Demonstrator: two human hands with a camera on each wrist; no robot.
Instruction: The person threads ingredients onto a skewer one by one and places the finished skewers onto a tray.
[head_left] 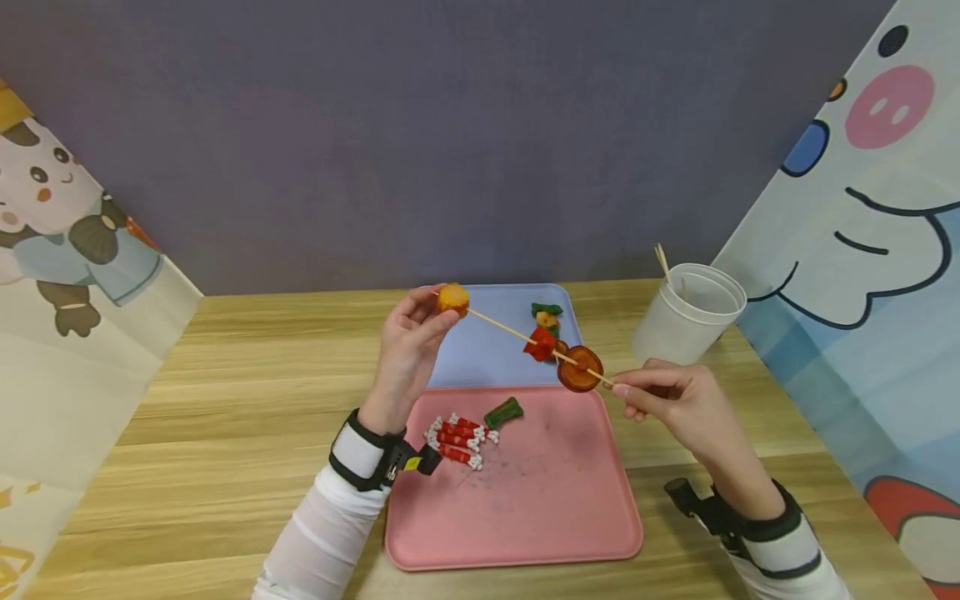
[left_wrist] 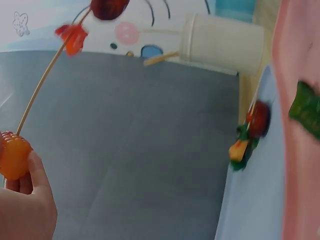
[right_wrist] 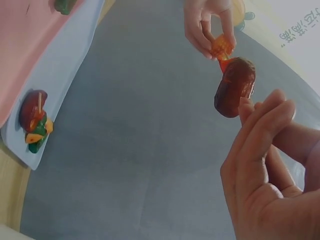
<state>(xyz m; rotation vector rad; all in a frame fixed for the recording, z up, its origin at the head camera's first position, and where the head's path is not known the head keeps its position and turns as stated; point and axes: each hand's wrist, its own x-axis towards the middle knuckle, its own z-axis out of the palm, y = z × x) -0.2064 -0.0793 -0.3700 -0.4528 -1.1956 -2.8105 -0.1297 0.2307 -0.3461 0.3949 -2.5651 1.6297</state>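
A thin wooden skewer (head_left: 495, 323) slants between both hands above the trays. My left hand (head_left: 405, 346) pinches an orange-yellow toy corn piece (head_left: 453, 298) at the skewer's upper left end; its kernel-like bumps show in the left wrist view. Farther down the stick sit a red toy piece (head_left: 539, 343) and a thick, round brown-red piece (head_left: 573, 381), which looks like a short cylinder in the right wrist view. With thumb and fingertips my right hand (head_left: 682, 404) pinches the lower right end of the skewer, just past the brown-red piece.
A pink tray (head_left: 525, 517) holds a green piece (head_left: 503, 412) and several red pieces with white ends (head_left: 456, 440). Behind it, a blue tray (head_left: 480, 354) bears a loaded skewer with green and yellow pieces (head_left: 547, 319). A white cup (head_left: 671, 325) with sticks stands at right.
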